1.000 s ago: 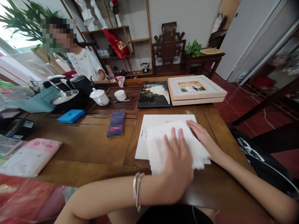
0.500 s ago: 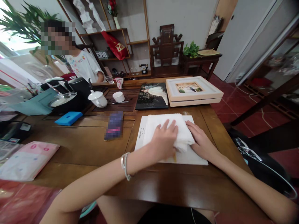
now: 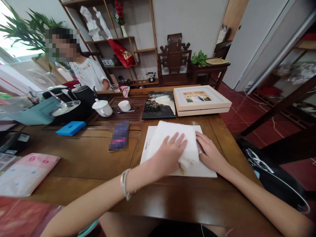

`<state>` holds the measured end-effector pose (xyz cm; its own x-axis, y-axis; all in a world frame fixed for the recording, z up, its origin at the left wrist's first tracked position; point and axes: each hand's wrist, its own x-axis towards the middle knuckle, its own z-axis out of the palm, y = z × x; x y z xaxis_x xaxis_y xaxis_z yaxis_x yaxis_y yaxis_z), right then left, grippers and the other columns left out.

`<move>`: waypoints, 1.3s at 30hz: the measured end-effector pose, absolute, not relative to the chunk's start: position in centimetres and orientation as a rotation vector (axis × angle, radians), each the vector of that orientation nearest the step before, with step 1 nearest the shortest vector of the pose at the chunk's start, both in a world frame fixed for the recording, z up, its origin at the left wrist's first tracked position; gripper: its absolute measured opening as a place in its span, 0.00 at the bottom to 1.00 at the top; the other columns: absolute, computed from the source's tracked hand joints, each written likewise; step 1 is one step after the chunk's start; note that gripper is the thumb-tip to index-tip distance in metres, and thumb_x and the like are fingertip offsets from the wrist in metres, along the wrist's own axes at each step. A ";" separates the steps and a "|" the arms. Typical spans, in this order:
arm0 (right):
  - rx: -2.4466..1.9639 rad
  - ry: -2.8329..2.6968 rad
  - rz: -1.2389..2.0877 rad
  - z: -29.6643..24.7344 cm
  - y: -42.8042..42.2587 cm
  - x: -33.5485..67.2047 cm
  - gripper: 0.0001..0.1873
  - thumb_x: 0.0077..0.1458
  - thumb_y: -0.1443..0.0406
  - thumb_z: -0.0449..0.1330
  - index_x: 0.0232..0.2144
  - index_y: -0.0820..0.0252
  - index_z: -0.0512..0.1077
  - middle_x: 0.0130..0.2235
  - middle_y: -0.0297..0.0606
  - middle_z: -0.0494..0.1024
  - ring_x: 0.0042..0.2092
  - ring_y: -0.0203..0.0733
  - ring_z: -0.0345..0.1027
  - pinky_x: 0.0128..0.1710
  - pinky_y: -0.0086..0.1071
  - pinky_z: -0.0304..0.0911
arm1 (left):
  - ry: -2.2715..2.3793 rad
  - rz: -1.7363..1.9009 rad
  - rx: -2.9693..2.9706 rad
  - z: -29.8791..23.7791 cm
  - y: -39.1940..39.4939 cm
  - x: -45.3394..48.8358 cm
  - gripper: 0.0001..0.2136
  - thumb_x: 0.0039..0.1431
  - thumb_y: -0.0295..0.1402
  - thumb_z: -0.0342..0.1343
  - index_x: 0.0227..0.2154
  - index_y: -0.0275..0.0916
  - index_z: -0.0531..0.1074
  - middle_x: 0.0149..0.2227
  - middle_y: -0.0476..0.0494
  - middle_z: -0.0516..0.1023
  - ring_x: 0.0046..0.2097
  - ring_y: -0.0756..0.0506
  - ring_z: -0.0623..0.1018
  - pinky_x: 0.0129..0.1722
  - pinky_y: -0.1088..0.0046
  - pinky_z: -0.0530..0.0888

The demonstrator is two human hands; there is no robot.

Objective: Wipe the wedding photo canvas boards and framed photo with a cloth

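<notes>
A folded white towel (image 3: 170, 131) lies on a flat white board (image 3: 207, 169) on the wooden table. My left hand (image 3: 171, 153) rests on the towel with its fingers spread, and a bracelet circles that wrist. At the board's right edge lies my right hand (image 3: 209, 151), fingers stretched out beside the towel, with a ring on one finger. Part of the board is covered by the towel; a barcode shows near its left side. A small yellowish patch shows by the towel's lower edge.
Behind the board are a dark photo panel (image 3: 159, 107) and light wooden picture frames (image 3: 202, 108). A blurred purple item (image 3: 118, 135), a blue block (image 3: 70, 128), a white lidded cup (image 3: 102, 108) and a pink-and-white packet (image 3: 29, 172) lie leftward. A person (image 3: 86, 72) sits across the table.
My left hand and the towel have shifted slightly left over the board, and the towel has turned a little. My right hand stays at the board's right edge. The view has tilted slightly up.
</notes>
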<state>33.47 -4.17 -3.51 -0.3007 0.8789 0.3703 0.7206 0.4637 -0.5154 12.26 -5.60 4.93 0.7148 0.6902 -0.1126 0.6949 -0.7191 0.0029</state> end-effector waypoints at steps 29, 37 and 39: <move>-1.327 -2.133 0.349 -3.7 -4.4 33.6 0.25 0.59 0.68 0.49 0.59 0.62 0.62 0.63 0.53 0.63 0.67 0.53 0.52 0.63 0.55 0.52 | 1.195 -0.055 2.864 2.9 -12.8 11.1 0.46 0.53 0.42 0.58 0.69 0.31 0.42 0.71 0.28 0.36 0.70 0.24 0.39 0.63 0.35 0.49; -1.316 -2.141 0.335 -3.6 -4.4 33.5 0.24 0.61 0.67 0.46 0.59 0.65 0.61 0.63 0.56 0.63 0.67 0.53 0.51 0.64 0.56 0.51 | 1.322 -0.013 2.798 2.6 -8.6 11.0 0.44 0.54 0.43 0.57 0.69 0.38 0.44 0.72 0.34 0.41 0.71 0.29 0.43 0.64 0.39 0.51; -1.318 -2.140 0.331 -3.5 -4.4 33.4 0.23 0.62 0.66 0.46 0.58 0.66 0.62 0.63 0.56 0.63 0.67 0.53 0.51 0.64 0.56 0.51 | 1.376 0.044 2.774 2.3 -5.7 11.2 0.42 0.54 0.41 0.58 0.68 0.38 0.47 0.71 0.35 0.43 0.71 0.30 0.45 0.64 0.40 0.50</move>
<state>33.45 -4.37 -3.49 -0.3294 0.8739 0.3574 0.7250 0.4766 -0.4973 11.18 -5.70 2.32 0.6047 0.7964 0.0056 0.7951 -0.6041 0.0530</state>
